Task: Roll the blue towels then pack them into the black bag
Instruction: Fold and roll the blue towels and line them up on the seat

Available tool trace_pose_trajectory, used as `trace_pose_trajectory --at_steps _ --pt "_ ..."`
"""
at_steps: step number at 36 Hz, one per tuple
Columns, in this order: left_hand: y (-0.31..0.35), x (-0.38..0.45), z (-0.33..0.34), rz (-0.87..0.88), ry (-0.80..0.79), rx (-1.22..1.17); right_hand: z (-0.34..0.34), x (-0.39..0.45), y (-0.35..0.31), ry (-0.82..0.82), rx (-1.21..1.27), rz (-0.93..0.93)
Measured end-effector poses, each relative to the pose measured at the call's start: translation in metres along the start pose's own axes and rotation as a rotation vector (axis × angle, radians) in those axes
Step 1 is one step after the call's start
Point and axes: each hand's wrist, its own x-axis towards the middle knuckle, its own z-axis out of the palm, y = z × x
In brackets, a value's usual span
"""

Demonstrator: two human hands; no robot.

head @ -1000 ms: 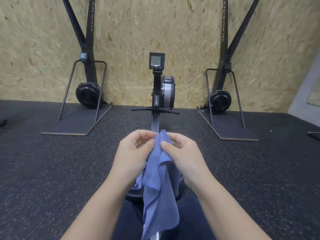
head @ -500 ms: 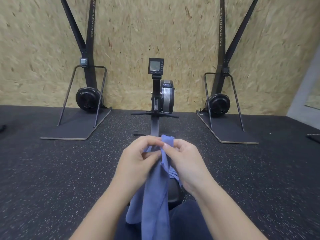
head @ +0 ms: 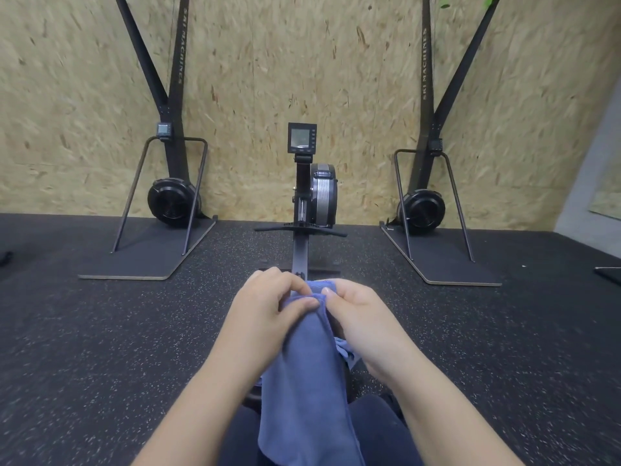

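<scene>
Head view: both hands [head: 265, 314] [head: 361, 322] pinch blue towel [head: 305, 381].

Blue towel [head: 304, 371] lower end cut off by bottom edge; top edge hidden between hands' fingertips [head: 309, 302]

soft matt cloth towel [head: 304, 375], speckled rubber floor [head: 100, 348]

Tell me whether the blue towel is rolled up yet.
Not rolled. The blue towel hangs down in one long loose strip, while the left hand and right hand pinch its top edge.
</scene>
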Motion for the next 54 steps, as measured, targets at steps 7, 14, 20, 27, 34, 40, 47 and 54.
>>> trace_pose_trajectory --at_steps 7,14,20,27,34,40,47,54 --pt "0.001 0.0 -0.004 0.103 0.076 0.035 -0.002 -0.005 -0.006 -0.067 -0.063 -0.043" --pt "0.003 0.001 -0.004 0.111 0.1 0.044 -0.008 -0.007 -0.009 -0.119 -0.117 -0.129" --pt "0.005 0.0 -0.003 0.051 0.099 0.014 -0.007 -0.007 -0.009 -0.174 -0.107 -0.143" --pt "0.006 -0.002 0.0 -0.041 0.116 -0.038 -0.008 -0.009 -0.01 -0.169 -0.151 -0.241" --pt "0.001 -0.002 0.002 0.016 0.006 -0.003 -0.024 -0.002 -0.008 0.007 -0.309 -0.312" --pt "-0.015 0.005 -0.002 -0.017 -0.088 0.071 -0.052 0.006 0.003 0.251 -0.177 -0.271" --pt "-0.024 0.007 0.001 0.003 -0.201 0.202 -0.075 0.008 0.014 0.363 -0.088 -0.242" --pt "-0.058 0.004 -0.017 0.089 -0.079 0.535 -0.116 0.014 0.029 0.601 0.135 -0.155"
